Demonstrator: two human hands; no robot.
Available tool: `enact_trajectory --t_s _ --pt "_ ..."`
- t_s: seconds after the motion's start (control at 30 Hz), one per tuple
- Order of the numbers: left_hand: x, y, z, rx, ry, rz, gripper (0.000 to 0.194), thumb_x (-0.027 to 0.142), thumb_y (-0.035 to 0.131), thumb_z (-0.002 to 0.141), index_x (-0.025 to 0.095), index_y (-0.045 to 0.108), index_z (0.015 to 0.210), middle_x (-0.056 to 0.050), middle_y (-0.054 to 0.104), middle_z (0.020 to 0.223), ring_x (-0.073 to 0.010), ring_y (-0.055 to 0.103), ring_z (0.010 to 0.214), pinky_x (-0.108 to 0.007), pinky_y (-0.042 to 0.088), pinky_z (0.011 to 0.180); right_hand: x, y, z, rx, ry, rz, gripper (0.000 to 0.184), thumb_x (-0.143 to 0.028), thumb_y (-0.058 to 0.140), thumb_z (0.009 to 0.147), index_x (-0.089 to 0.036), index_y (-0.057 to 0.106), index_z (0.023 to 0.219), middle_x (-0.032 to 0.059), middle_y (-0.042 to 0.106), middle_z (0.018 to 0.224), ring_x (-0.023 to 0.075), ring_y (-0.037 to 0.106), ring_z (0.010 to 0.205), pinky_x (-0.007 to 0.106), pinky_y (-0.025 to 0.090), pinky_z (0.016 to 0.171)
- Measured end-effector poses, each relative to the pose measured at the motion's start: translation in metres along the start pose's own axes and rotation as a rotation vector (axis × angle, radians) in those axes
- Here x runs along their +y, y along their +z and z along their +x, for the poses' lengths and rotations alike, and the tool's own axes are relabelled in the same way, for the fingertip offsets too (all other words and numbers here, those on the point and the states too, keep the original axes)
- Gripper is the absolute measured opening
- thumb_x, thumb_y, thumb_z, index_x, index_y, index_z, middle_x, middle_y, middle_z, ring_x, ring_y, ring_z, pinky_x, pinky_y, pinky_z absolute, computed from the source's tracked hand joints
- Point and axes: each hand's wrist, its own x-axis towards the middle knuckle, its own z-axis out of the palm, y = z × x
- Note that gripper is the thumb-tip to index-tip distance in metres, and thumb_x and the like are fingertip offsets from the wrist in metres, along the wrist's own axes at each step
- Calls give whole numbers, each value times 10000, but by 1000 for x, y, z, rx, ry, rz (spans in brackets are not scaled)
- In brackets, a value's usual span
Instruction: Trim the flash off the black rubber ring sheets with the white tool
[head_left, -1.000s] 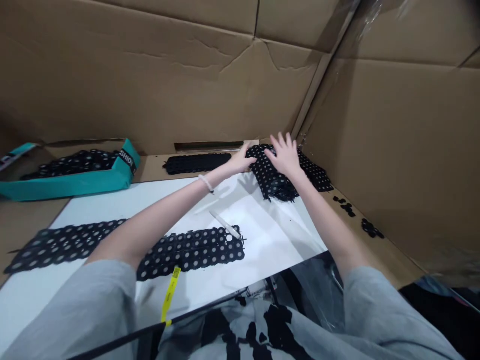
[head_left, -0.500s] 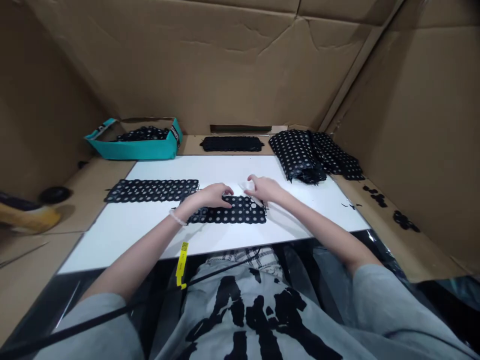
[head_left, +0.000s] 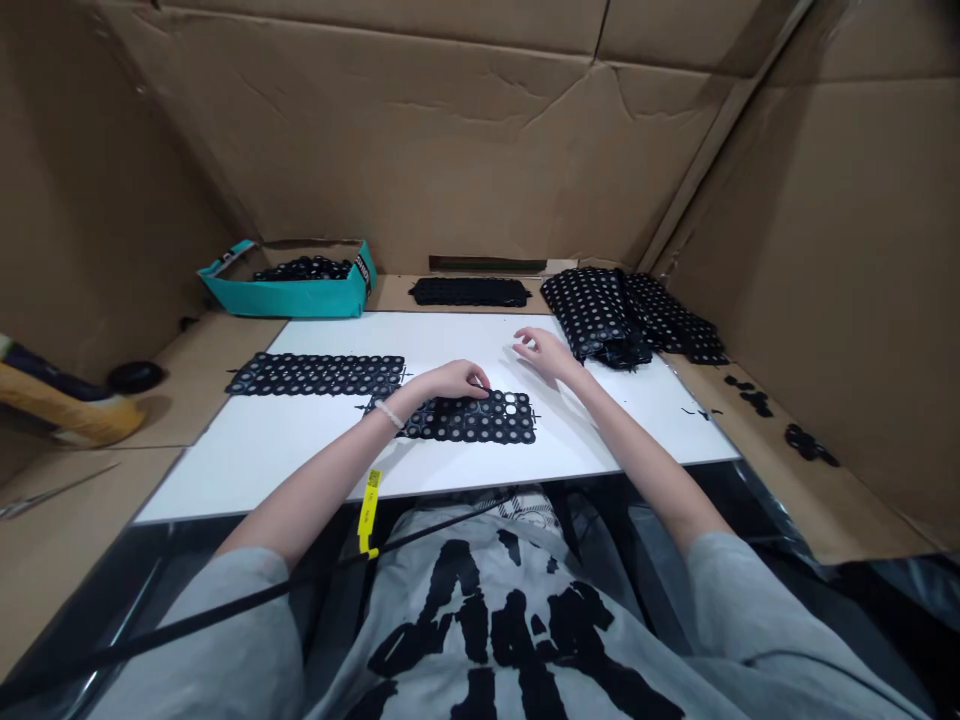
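Note:
A black strip dotted with rows of round pale spots (head_left: 465, 425) lies on the white board (head_left: 300, 450) in front of me. My left hand (head_left: 457, 380), with a pale bracelet at the wrist, rests at its far edge, fingers curled and closed on that edge. Two brighter white spots show near the strip's right end. My right hand (head_left: 544, 355) is raised off the board, beyond the strip's right end, with fingers apart and nothing visible in them. Another dotted black strip (head_left: 319, 375) lies flat to the left.
Behind stand a teal box (head_left: 289, 297) holding dotted black pieces and a flat black stack (head_left: 470, 292). Back right is a dotted black pile (head_left: 592, 310). Tweezers (head_left: 60, 490) and a yellow roll (head_left: 67, 400) lie left; small black scraps (head_left: 806, 440) lie right. Cardboard walls surround the board.
My right hand has moved up and away from the strip; the whitish item by its fingers no longer shows. My left hand has shifted right along the strip's far edge, and its fingers have closed.

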Motion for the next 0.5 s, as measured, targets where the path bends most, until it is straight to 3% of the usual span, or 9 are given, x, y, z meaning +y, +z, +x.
enact_trajectory --t_s 0.1,0.17,0.27,0.37,0.43,0.5 --pt "-2 3 16 19 41 -99 367 438 678 702 169 748 942 -49 757 899 -222 653 862 -299 474 818 -3 6 -1 -281 -23 325 505 -505 410 965 -106 707 1054 114 730 957 195 629 843 345 495 858" --pt "-5 0 21 87 77 -101 360 429 655 726 172 748 961 -49 759 925 -222 652 879 -305 473 838 -1 9 -2 -397 -58 414 467 -531 546 883 -118 738 986 66 732 860 173 610 782 337 492 833" --pt "-19 -15 14 281 30 19 386 435 569 818 169 739 1040 -73 751 1024 -227 652 911 -313 470 858 6 13 -3 -450 -60 501 387 -472 748 704 -144 749 909 22 722 803 164 604 755 352 489 838" --pt "-51 -42 -13 521 -179 255 407 433 522 862 164 707 1105 -109 724 1110 -260 636 975 -343 458 887 11 18 -3 -451 -42 574 337 -441 760 681 -153 731 854 22 714 791 171 617 748 380 497 849" --pt "-80 -60 -38 525 -327 428 392 472 569 828 159 705 1021 -140 715 1079 -299 612 1000 -382 438 916 11 20 -3 -438 -56 571 300 -414 741 703 -157 730 856 26 717 805 176 623 756 388 500 858" --pt "-108 -70 -64 493 -376 518 413 531 559 826 159 681 959 -155 697 1057 -310 583 1015 -404 408 954 10 20 -4 -435 -72 549 272 -388 729 717 -156 733 860 32 723 820 180 626 763 389 503 862"
